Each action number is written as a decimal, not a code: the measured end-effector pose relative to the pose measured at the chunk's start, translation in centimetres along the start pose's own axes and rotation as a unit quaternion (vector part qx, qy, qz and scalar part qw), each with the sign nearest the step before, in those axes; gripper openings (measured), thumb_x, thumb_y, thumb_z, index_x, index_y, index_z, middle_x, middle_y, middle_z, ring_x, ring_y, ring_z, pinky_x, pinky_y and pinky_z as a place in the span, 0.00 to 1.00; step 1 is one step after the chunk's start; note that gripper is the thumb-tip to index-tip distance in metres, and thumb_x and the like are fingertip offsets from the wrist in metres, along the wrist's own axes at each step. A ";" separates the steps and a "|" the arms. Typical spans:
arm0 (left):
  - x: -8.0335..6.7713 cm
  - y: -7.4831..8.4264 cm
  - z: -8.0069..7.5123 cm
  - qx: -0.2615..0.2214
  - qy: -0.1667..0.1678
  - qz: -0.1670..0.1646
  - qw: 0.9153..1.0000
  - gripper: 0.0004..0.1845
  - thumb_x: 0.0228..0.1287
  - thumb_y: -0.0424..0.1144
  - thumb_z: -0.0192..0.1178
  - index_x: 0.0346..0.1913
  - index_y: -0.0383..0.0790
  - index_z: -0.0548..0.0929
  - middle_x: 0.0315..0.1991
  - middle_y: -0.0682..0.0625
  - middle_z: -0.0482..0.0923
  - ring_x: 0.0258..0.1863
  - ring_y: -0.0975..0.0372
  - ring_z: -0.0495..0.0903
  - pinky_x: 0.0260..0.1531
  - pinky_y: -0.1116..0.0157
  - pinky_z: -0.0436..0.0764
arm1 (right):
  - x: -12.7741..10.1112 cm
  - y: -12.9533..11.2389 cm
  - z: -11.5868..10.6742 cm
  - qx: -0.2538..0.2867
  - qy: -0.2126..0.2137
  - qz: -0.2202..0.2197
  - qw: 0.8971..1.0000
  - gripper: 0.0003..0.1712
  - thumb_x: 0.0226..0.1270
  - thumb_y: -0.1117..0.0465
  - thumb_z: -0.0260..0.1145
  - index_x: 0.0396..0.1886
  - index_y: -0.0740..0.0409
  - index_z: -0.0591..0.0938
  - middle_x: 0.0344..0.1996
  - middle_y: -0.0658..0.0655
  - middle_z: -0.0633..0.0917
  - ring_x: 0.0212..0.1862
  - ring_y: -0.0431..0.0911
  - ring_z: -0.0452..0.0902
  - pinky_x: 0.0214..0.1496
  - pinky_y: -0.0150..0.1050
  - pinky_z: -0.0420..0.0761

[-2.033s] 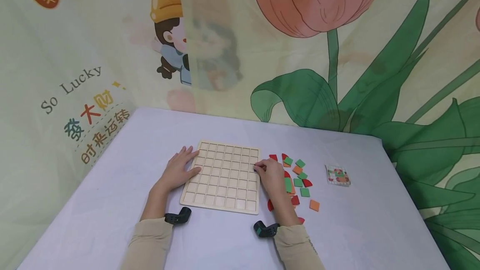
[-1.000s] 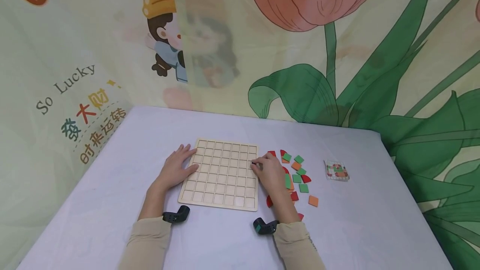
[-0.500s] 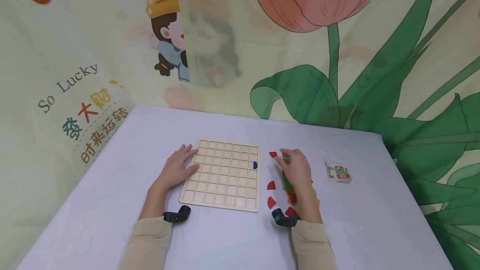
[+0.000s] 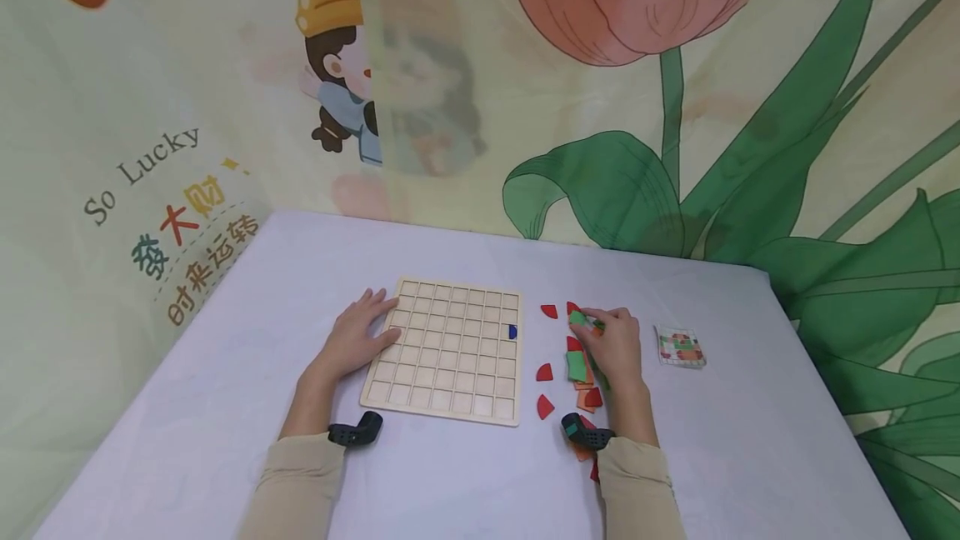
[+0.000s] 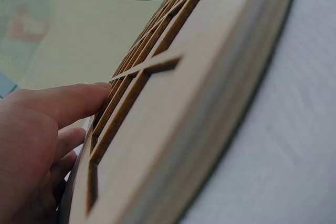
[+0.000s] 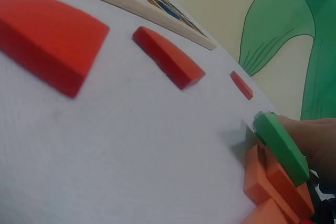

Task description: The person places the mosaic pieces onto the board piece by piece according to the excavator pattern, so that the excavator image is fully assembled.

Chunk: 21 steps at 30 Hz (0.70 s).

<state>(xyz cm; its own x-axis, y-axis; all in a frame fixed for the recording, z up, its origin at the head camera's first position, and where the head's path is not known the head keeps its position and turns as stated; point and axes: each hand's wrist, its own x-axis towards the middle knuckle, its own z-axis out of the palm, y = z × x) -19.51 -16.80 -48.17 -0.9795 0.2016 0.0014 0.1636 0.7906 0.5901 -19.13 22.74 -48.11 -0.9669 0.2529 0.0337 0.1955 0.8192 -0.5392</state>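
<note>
Both hands are down on the desk [image 4: 450,482], well apart. Left hand [image 4: 356,340] lies flat with straight fingers on the left edge of the wooden grid board [image 4: 450,357]. Right hand [image 4: 615,344] is curled over the scattered tiles just right of the board, its fingertips pinching a green square tile [image 4: 579,319] at the far end of the pile.

That green tile is a thick, flat, matte square. From the head view it is only a small green patch at the fingertips; the right wrist view shows the green square tile [image 6: 281,148] tilted up on edge, resting against orange tiles [image 6: 273,187] stacked beneath it. Red quarter-round pieces [image 6: 52,38] lie apart on the pale cloth, which has a fine weave.

From the left wrist view the board's [image 5: 199,87] layered plywood edge and its cut-out square cells show plainly, with a finger [image 5: 68,100] laid across the frame. Only the head view shows a blue piece [image 4: 512,331] in a cell at the board's right edge, and a small pattern card [image 4: 680,347] lying further right.
</note>
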 end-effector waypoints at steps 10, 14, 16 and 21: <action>0.1 -0.2 0.0 0.002 0.007 0.009 1.000 0.32 0.65 0.47 0.57 0.69 0.39 0.66 0.74 0.39 0.54 0.75 0.46 0.45 0.73 0.45 0.43 | -0.1 0.1 -0.9 0.006 -0.029 0.015 0.999 0.27 0.61 0.49 0.68 0.58 0.55 0.79 0.52 0.65 0.73 0.57 0.57 0.65 0.51 0.50 0.82; 0.1 -0.2 0.0 0.001 0.007 0.006 1.000 0.32 0.64 0.48 0.57 0.69 0.39 0.66 0.74 0.39 0.54 0.75 0.46 0.45 0.73 0.44 0.43 | -0.2 0.3 -1.8 -0.002 -0.053 0.031 0.998 0.26 0.60 0.51 0.69 0.57 0.57 0.79 0.52 0.66 0.73 0.57 0.58 0.64 0.53 0.52 0.80; 0.1 -0.1 0.0 0.000 0.007 0.005 1.000 0.32 0.64 0.48 0.57 0.69 0.39 0.66 0.73 0.39 0.54 0.75 0.46 0.45 0.73 0.44 0.43 | -0.2 0.3 -2.1 -0.012 -0.057 0.038 0.998 0.28 0.60 0.51 0.69 0.58 0.56 0.78 0.53 0.67 0.72 0.58 0.60 0.63 0.54 0.53 0.79; 0.0 -0.1 0.0 0.001 0.008 0.001 1.000 0.32 0.64 0.48 0.57 0.69 0.39 0.66 0.74 0.39 0.54 0.75 0.46 0.45 0.73 0.43 0.43 | -0.1 -0.5 -1.8 -0.038 -0.048 0.005 0.998 0.33 0.62 0.50 0.67 0.66 0.53 0.71 0.60 0.70 0.65 0.62 0.62 0.56 0.57 0.58 0.75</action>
<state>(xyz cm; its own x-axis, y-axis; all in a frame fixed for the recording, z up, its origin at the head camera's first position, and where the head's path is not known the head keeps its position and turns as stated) -19.53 -16.86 -48.23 -0.9808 0.1945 0.0162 0.1666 0.7912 0.5885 -18.85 23.25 -46.38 -0.9754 0.2133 -0.0550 0.2135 0.8541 -0.4743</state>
